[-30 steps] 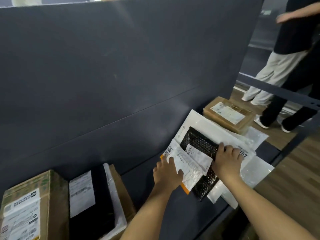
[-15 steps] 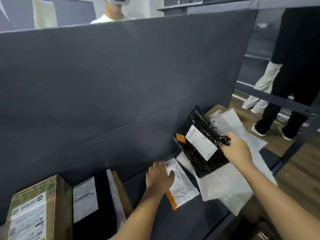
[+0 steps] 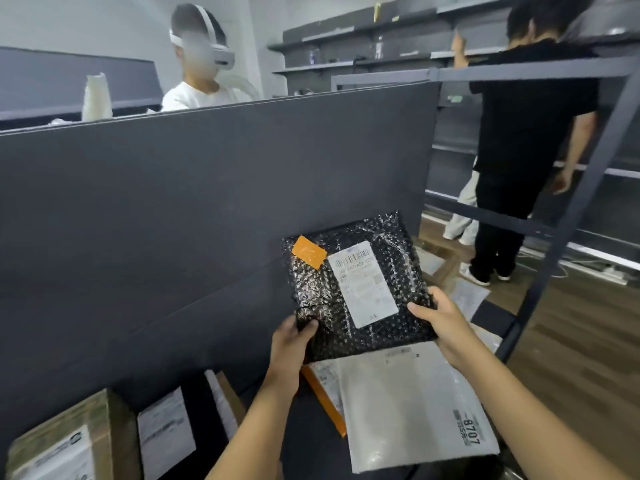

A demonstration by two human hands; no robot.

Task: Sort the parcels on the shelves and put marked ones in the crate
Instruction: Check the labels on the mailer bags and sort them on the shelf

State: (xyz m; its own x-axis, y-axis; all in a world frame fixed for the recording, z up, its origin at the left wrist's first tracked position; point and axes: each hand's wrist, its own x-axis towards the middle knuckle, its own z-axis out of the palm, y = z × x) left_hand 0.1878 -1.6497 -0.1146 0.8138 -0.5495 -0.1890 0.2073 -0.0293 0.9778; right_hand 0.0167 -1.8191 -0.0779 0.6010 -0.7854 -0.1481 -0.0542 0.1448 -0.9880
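I hold a black bubble-wrap parcel (image 3: 388, 327) up in front of the dark back panel, above the shelf. It bears an orange sticker (image 3: 309, 252) at its top left corner and a white shipping label (image 3: 362, 283). My left hand (image 3: 292, 341) grips its lower left corner and my right hand (image 3: 441, 318) grips its right edge. Below it on the shelf (image 3: 304, 441) lie a white poly mailer (image 3: 412, 407) marked 8707 and an orange-edged parcel (image 3: 323, 386) partly under it. No crate is in view.
Cardboard boxes (image 3: 59, 441) and a black parcel with a white label (image 3: 166, 431) stand at the shelf's lower left. More parcels (image 3: 465, 296) lie at the right end. A person in black (image 3: 526, 140) stands by the grey rack post (image 3: 568, 216); another person wearing a headset (image 3: 204, 74) is behind the panel.
The black parcel has risen off the pile and turned to face me. My left hand left the orange-edged parcel and took the black parcel's lower left corner. The view tilted upward.
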